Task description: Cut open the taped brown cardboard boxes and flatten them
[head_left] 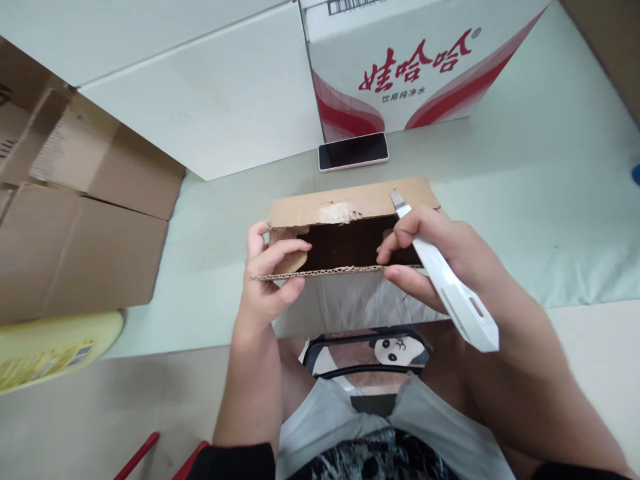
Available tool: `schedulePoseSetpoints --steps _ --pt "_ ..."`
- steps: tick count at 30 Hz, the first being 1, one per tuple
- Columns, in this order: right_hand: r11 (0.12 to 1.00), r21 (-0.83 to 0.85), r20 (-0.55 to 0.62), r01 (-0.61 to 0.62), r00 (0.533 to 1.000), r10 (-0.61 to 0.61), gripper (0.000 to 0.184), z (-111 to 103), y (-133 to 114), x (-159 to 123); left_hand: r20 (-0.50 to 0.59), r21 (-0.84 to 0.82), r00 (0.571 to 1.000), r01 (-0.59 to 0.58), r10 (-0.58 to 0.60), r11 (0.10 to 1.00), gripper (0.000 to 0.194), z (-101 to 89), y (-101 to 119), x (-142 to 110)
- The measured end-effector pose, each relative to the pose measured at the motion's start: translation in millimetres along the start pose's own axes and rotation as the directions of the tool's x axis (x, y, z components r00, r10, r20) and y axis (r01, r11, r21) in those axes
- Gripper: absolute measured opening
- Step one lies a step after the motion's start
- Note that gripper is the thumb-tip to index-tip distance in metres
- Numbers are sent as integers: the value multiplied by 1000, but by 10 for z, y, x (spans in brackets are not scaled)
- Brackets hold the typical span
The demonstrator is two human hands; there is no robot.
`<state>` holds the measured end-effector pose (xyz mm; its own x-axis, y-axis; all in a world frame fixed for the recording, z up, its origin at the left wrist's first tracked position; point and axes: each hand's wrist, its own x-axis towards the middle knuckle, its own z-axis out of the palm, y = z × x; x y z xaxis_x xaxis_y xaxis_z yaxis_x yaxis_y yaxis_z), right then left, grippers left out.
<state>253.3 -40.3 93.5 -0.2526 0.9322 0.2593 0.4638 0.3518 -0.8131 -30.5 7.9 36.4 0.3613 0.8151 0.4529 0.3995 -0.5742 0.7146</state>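
Observation:
A small brown cardboard box (353, 200) faces me with its top open and its inside dark. A whitish torn patch marks its far flap. My left hand (273, 273) grips the box's left end, thumb under the near flap and fingers over it. My right hand (440, 247) pinches the near flap on the right side. That same hand also holds a white utility knife (453, 287), its short blade pointing up and away past the index finger. The box's underside is hidden.
Behind the box, a phone (353, 152) lies on the pale green tablecloth (540, 220) against a white-and-red carton (400, 80). A plain white box (210, 100) and brown cartons (75, 247) stand to the left. A yellow container (60, 350) lies at the left edge.

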Motion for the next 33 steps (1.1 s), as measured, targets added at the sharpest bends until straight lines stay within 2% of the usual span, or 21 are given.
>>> schedulePoseSetpoints --steps 5,11,22,33 --pt "1000 10 3 1 1000 -1 31 5 -6 10 -4 -7 999 -37 37 999 52 -3 -3 3" --pt "998 -5 27 -62 998 62 30 6 -9 -11 -7 -14 999 -45 45 999 51 6 -9 7" --pt "1000 12 -4 -1 1000 1 31 8 1 -8 2 14 1000 5 -5 1000 58 5 -10 5" --pt "1000 11 -1 -17 1000 17 30 6 -12 1 -23 9 997 -67 67 998 48 23 -12 -3"
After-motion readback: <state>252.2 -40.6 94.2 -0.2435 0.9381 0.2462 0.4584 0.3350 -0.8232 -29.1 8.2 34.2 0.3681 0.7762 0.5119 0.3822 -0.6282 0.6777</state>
